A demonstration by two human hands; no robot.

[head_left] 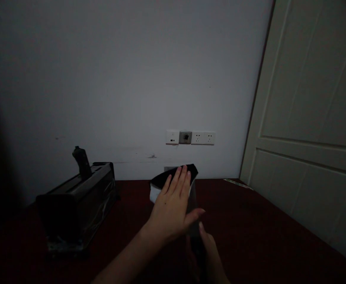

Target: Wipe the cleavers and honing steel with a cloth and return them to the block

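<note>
My right hand [210,252] is closed around the dark handle of a kitchen knife at the bottom centre. Its grey blade [192,201] points up and away from me, mostly covered. Over the blade lies a black and white cloth [192,170]. My left hand [171,209] rests on this cloth with fingers stretched out flat and the thumb held apart. The palm hides much of the cloth and the blade. Dim light makes the handle hard to see.
A dark knife block [78,197] stands at the left, with one black handle [82,162] sticking up from it. The dark red table [250,228] meets a wall with sockets [203,137]. A pale panelled door [303,173] borders the right. A thin strip [237,183] lies at the back right.
</note>
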